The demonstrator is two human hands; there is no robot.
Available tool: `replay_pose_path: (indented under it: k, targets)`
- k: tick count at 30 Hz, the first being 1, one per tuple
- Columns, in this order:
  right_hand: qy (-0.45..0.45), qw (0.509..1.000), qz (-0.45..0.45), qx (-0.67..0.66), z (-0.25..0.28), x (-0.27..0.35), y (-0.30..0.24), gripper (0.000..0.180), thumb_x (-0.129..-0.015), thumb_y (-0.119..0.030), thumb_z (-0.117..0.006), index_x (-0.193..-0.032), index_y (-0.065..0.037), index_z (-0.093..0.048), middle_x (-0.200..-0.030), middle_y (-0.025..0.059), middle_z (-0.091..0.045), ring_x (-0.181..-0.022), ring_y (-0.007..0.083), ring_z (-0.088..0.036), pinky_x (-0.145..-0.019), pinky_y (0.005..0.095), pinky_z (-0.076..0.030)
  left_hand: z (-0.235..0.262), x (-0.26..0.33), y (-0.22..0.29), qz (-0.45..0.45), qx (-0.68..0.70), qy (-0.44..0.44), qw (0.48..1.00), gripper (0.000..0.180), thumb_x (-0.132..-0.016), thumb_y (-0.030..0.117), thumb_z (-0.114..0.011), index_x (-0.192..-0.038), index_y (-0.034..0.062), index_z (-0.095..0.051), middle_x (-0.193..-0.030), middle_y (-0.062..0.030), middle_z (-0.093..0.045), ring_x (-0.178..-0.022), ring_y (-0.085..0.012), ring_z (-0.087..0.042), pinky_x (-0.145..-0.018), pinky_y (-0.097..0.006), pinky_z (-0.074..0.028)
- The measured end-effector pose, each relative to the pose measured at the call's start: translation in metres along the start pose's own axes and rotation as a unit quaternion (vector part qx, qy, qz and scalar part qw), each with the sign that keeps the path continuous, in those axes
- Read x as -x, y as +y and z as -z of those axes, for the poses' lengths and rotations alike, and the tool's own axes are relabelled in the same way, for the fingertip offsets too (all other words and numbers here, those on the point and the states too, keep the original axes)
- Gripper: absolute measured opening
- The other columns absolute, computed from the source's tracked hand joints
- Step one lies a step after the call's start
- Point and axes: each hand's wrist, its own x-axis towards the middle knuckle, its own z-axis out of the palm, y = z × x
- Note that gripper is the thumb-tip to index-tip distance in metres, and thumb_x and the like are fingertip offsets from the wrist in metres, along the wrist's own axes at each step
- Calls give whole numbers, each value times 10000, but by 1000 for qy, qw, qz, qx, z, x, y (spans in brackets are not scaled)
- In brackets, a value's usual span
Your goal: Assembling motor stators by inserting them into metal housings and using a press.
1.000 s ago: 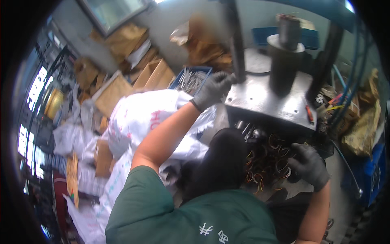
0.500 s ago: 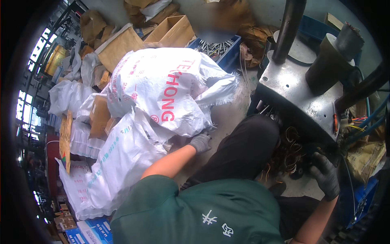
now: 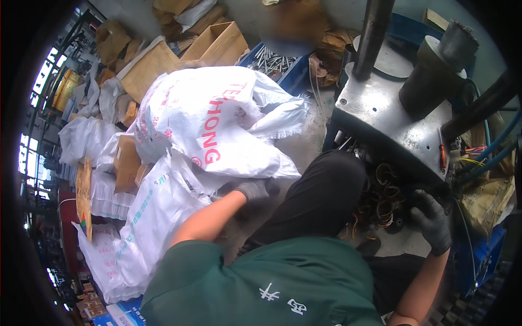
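Note:
My left hand (image 3: 253,190), in a grey glove, is at the lower edge of a big white woven sack (image 3: 182,119) with red print. The fingers blur into shadow near the sack's edge, so their grip does not show. To the right, my right hand (image 3: 433,225), in a dark grey glove, hovers beside the machine base with its fingers apart and nothing visible in them. Several looped coils of wire (image 3: 385,204) lie on the floor between my knee and that hand.
A metal machine plate (image 3: 391,114) with dark posts stands at the right, a screwdriver (image 3: 443,156) on its edge. A blue bin of metal rods (image 3: 274,62), an open carton (image 3: 217,46) and a second white sack (image 3: 155,217) surround the big sack. Blue hoses (image 3: 497,136) hang far right.
My left hand has shifted left and slightly down along the sack's lower edge, which now hangs out farther right. My right hand has risen slightly. The whole view has shifted a little.

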Motion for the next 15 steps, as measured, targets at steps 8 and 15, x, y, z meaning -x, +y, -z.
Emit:
replay_pose_path:
  k: [8, 15]
  targets:
    - [49, 992, 99, -65, 5, -1, 7, 572, -964, -177, -715, -1457, 35, -517, -1311, 158, -661, -1116, 187, -669, -961, 329, -554, 210, -1, 69, -291, 517, 194, 781, 1018, -661, 132, -940, -1526, 104, -404, -1347, -92, -540, -1205, -259, -597, -973, -379, -547]
    - [29, 897, 48, -438, -22, -17, -19, 773, -990, -541, -603, -1574, -86, -378, -1424, 203, -544, -1105, 349, -684, -927, 480, -598, 270, 6, 258, -511, 606, -9, 609, 1016, -723, 181, -849, -1607, 95, -355, -1455, -108, -526, -1370, -281, -503, -1172, -424, -407]
